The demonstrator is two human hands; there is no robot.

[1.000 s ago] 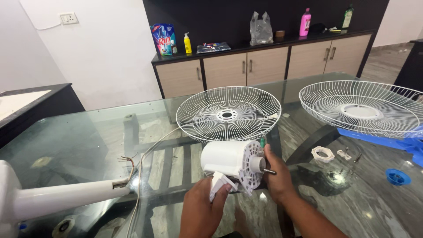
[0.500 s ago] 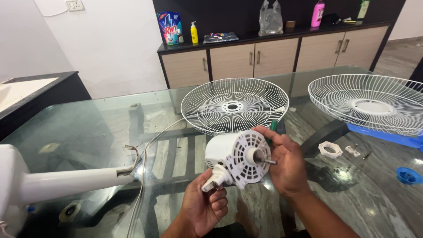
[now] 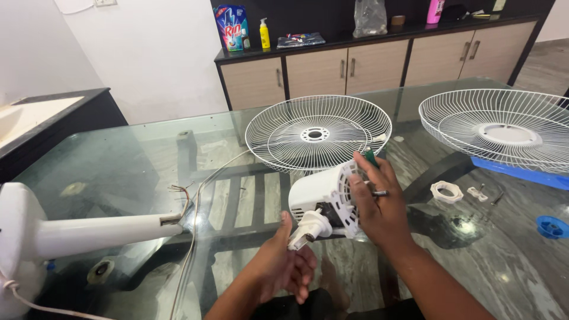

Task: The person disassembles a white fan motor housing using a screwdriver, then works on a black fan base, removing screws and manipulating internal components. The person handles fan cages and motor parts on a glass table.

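Observation:
My right hand [image 3: 379, 204] grips the front of a white fan motor housing [image 3: 320, 192], its metal shaft poking out between my fingers, with a green tool handle [image 3: 371, 157] sticking up behind them. My left hand [image 3: 284, 264] holds the motor's white neck piece [image 3: 309, 229] from below, fingers loosely curled around it. The motor is lifted above the glass table [image 3: 237, 201]. Behind it lies a white wire fan guard [image 3: 318, 133], flat on the glass.
A white fan stand pole [image 3: 98, 230] with bare wires lies at left, its cable [image 3: 195, 237] running across the glass. A second guard [image 3: 507, 127] rests at right over a blue blade [image 3: 521, 175]. A white ring nut [image 3: 446, 191], small screws and a blue cap [image 3: 551, 226] lie nearby. A cabinet with bottles stands behind.
The motor has been turned so its vented face points more to the right. My left hand has slid down to the neck piece.

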